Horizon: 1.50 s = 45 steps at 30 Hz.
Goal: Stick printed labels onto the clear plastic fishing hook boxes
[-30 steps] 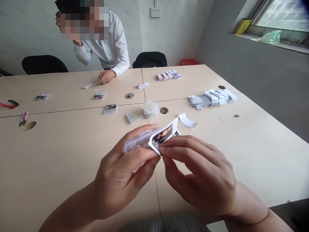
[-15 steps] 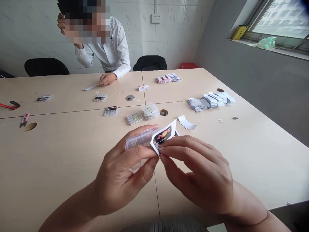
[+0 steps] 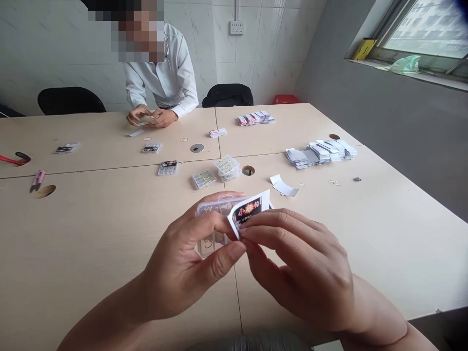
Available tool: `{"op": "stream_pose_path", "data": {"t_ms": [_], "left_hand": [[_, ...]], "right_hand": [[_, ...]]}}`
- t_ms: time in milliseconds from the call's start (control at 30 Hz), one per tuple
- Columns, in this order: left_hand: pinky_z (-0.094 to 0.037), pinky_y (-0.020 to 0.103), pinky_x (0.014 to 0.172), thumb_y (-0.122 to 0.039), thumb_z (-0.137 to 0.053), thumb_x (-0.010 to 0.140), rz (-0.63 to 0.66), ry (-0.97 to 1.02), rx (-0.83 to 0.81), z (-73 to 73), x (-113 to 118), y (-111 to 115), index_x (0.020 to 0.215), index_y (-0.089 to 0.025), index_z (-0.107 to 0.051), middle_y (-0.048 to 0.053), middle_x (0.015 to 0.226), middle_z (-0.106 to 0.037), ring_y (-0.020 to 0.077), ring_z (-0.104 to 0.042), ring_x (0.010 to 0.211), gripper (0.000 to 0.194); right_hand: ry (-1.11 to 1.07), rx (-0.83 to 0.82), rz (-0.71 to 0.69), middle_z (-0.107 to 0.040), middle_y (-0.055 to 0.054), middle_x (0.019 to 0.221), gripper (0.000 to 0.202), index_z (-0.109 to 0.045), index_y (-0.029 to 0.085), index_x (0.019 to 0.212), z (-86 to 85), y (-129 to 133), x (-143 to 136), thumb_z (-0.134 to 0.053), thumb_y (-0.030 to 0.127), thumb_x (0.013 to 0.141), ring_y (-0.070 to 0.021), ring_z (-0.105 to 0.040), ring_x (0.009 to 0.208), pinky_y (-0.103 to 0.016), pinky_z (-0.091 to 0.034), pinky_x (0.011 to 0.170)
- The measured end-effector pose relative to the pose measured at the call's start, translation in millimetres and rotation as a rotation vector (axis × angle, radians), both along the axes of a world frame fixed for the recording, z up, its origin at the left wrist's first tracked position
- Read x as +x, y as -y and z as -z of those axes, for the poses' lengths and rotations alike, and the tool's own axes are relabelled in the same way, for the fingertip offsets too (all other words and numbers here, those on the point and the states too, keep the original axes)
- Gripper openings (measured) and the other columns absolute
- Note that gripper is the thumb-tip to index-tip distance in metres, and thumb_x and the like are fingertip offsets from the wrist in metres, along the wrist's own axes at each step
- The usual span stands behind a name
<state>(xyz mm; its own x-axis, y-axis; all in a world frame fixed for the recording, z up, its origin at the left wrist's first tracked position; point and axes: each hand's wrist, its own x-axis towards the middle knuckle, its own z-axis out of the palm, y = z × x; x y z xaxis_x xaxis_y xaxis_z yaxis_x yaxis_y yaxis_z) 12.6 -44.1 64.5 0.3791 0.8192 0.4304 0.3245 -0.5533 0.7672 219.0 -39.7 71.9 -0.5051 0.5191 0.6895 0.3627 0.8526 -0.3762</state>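
My left hand is wrapped round a clear plastic box with small metal pieces inside, held tilted above the table. Between the fingers and thumb of my right hand is a curled white sticker with a black printed panel and a bright burst. The sticker stands in front of the box's right part and hides it. My left fingertips meet the sticker's lower left edge. Whether the sticker touches the box I cannot tell.
Beyond my hands lie clear boxes, a labelled box, loose white slips and a long stack of slips. Pink snips lie at the left. Across the table a person in a white shirt handles small paper.
The box in my left hand has turned to show more of its lower side. The sticker has shifted slightly right and down. The other person's raised hand has come down to the table.
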Motion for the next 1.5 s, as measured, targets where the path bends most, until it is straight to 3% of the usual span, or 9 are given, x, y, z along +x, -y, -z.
{"op": "stream_pose_path", "data": {"t_ms": [367,567,833,1100,1267,1433,1500], "left_hand": [[-0.040,0.017,0.111,-0.015,-0.062,0.097,0.039,0.114,-0.078,-1.1,1.2,2.5,0.099,-0.030,-0.066,-0.008,0.134,-0.064,0.0115,-0.054,0.130,0.016],[-0.045,0.021,0.106,-0.016,-0.063,0.097,0.086,0.223,-0.181,-2.5,1.8,0.3,0.099,-0.032,-0.072,-0.007,0.129,-0.068,0.0117,-0.061,0.113,0.019],[-0.044,0.020,0.110,-0.022,-0.064,0.098,0.115,0.334,-0.336,-5.2,2.9,-0.7,0.112,-0.038,-0.077,-0.008,0.134,-0.068,0.0141,-0.057,0.129,0.026],[-0.046,0.023,0.106,-0.020,-0.067,0.095,0.080,0.341,-0.347,-2.4,1.3,-1.6,0.107,-0.030,-0.075,-0.002,0.125,-0.072,0.0151,-0.062,0.117,0.017],[-0.052,0.021,0.096,-0.021,-0.068,0.094,0.134,0.470,-0.501,0.2,-0.2,-4.5,0.095,-0.027,-0.074,-0.001,0.127,-0.069,0.0151,-0.062,0.112,0.009],[-0.055,0.018,0.079,-0.028,-0.070,0.092,0.208,0.616,-0.658,-1.8,-2.7,-9.1,0.086,-0.022,-0.072,-0.001,0.090,-0.071,0.0120,-0.064,0.085,0.008],[-0.054,0.017,0.074,-0.027,-0.071,0.090,0.217,0.654,-0.721,-2.7,-3.5,-10.1,0.083,-0.021,-0.071,-0.001,0.088,-0.070,0.0111,-0.064,0.080,0.009]], "right_hand": [[-0.021,-0.014,0.024,-0.074,-0.008,0.097,0.012,-0.067,0.009,0.096,0.4,1.0,1.3,-0.064,0.001,0.088,-0.0143,-0.067,0.092,-0.028,-0.055,0.085],[-0.029,-0.038,0.027,-0.073,-0.006,0.099,0.015,-0.065,0.012,0.095,0.8,1.9,1.4,-0.064,0.000,0.087,-0.0125,-0.066,0.092,-0.026,-0.054,0.084],[-0.058,-0.029,0.043,-0.072,-0.005,0.097,0.020,-0.064,0.014,0.094,0.6,2.9,0.6,-0.063,-0.003,0.084,-0.0114,-0.067,0.086,-0.026,-0.054,0.079],[-0.081,-0.039,0.040,-0.072,-0.005,0.094,0.019,-0.063,0.019,0.096,2.7,2.8,-2.2,-0.060,0.002,0.089,-0.0157,-0.068,0.083,-0.030,-0.057,0.075],[-0.063,-0.031,0.018,-0.071,-0.005,0.096,0.018,-0.064,0.014,0.095,-0.1,1.5,-0.4,-0.063,-0.002,0.086,-0.0130,-0.067,0.087,-0.027,-0.055,0.079],[-0.049,-0.035,0.019,-0.071,-0.005,0.097,0.018,-0.063,0.014,0.094,-1.1,1.6,0.7,-0.063,-0.002,0.086,-0.0127,-0.066,0.089,-0.027,-0.054,0.082],[-0.049,-0.036,0.015,-0.071,-0.005,0.097,0.018,-0.063,0.015,0.095,-0.8,2.1,1.5,-0.062,-0.001,0.087,-0.0135,-0.067,0.089,-0.028,-0.055,0.081]]}}
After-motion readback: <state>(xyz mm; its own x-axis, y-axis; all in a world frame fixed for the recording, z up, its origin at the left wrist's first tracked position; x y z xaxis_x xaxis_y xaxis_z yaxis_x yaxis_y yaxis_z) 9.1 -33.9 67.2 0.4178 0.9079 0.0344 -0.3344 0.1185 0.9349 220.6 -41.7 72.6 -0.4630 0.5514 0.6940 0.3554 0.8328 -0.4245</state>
